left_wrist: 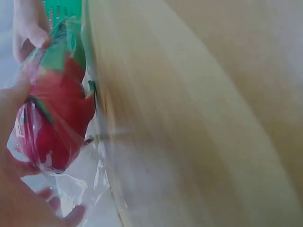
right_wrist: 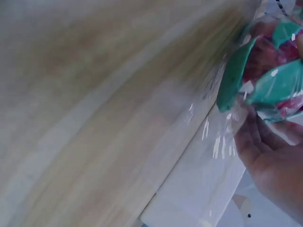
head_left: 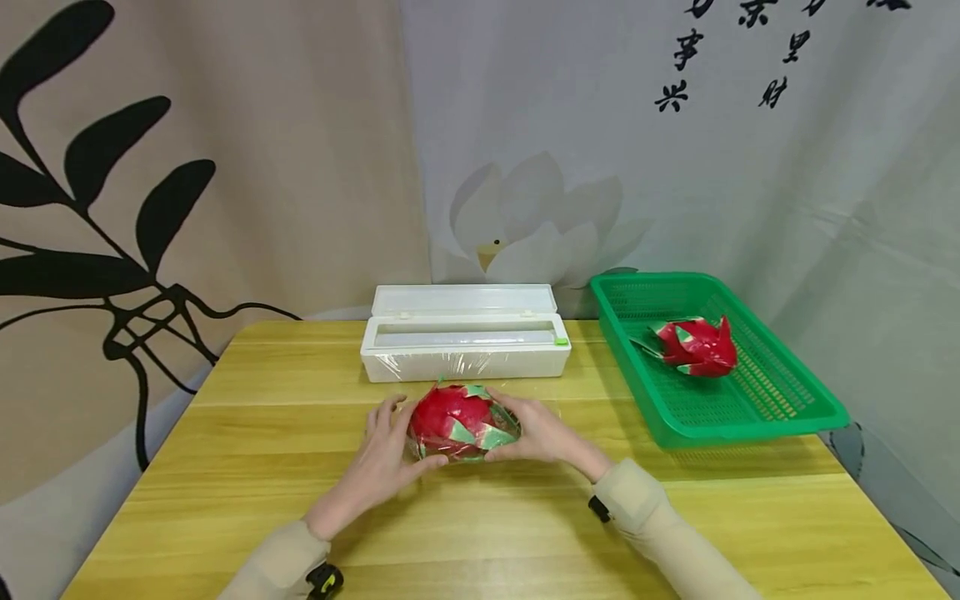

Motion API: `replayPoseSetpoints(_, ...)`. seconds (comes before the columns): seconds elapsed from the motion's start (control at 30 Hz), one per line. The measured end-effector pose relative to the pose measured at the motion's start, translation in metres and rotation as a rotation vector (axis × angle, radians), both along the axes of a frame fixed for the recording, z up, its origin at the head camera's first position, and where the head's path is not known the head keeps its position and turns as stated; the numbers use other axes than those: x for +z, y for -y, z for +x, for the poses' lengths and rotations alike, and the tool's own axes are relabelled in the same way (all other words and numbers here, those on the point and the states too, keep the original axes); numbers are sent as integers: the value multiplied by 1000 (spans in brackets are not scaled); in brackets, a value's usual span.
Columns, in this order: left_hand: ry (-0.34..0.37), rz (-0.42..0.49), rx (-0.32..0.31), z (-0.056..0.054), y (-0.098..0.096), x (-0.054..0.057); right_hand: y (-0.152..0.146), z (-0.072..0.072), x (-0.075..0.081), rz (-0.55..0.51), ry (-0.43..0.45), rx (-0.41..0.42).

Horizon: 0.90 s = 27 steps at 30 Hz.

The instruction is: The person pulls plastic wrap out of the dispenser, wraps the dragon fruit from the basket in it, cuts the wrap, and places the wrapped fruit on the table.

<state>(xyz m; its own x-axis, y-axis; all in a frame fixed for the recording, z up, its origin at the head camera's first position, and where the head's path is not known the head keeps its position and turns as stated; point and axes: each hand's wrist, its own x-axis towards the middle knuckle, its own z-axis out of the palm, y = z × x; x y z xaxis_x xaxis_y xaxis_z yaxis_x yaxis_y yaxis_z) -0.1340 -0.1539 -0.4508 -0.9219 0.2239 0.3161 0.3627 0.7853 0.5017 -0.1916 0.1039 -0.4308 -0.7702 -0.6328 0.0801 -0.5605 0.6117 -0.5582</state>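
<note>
A red dragon fruit (head_left: 456, 417) with green scales is at the middle of the table, between both hands. Clear plastic wrap (left_wrist: 78, 187) covers it and trails off past its end in the left wrist view. My left hand (head_left: 384, 458) holds the fruit's left end, thumb low at the front and fingers behind. On the other end, my right hand (head_left: 543, 433) grips the fruit with thumb in front and fingers over the top. Close behind stands a white cling film dispenser box (head_left: 465, 364), its lid raised and film hanging over its front.
A green plastic basket (head_left: 738, 433) stands at the right of the wooden table (head_left: 247, 433), with a second dragon fruit (head_left: 699, 346) lying in it. Printed curtains (head_left: 315, 167) hang behind the table.
</note>
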Motion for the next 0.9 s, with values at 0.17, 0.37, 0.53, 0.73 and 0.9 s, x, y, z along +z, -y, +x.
replayPoseSetpoints(0.17, -68, -8, 21, -5, -4, 0, -3, -9, 1, -39, 84, 18)
replayPoseSetpoints(0.37, -70, -20, 24, -9, -9, 2, -7, -18, 1, -62, 185, 33)
replayPoseSetpoints(0.53, -71, -82, 37, -9, -11, 5, -8, -22, 3, -49, 184, 12)
replayPoseSetpoints(0.73, -181, -155, 27, -9, -10, 5, -8, -21, 2, -12, 137, -38)
replayPoseSetpoints(0.9, -255, -176, -49, -10, -10, 9, -7, -11, 3, 16, 62, -80)
